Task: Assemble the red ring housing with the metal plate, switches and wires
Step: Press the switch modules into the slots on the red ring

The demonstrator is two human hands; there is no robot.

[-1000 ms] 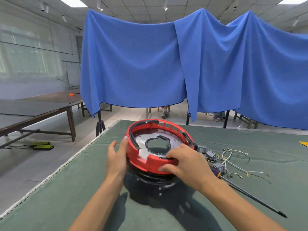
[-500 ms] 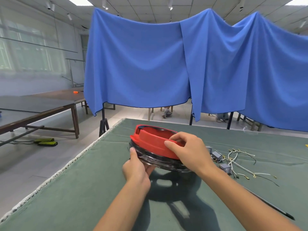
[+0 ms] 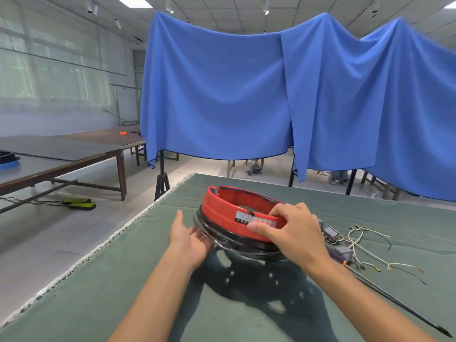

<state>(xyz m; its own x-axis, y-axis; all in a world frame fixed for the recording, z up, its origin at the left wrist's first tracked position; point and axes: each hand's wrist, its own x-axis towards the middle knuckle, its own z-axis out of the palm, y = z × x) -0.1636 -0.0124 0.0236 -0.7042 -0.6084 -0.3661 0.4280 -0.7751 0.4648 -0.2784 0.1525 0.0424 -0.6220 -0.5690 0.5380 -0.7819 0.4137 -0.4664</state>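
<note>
While our right hand (image 3: 293, 233) grips the near rim of the red ring housing (image 3: 237, 213), thumb on the outer wall by the white label (image 3: 255, 217) and fingers (image 3: 283, 209) curled over the top edge, the housing hangs tilted just above the green surface (image 3: 123, 280). Our left hand (image 3: 188, 236) is relaxed, fingers straight, touching the black plastic-wrapped base (image 3: 237, 243) on the housing's left side. Switches (image 3: 332, 234) and white wires (image 3: 365, 253) lie right of the housing, with a long screwdriver (image 3: 394, 294) nearer us on that side. The metal plate we cannot see from this angle. We judge the housing stiff and light enough for one hand, but the wrap looks slick, so hold the red rim, not the film. Wires are floppy; take them by the terminals.
</note>
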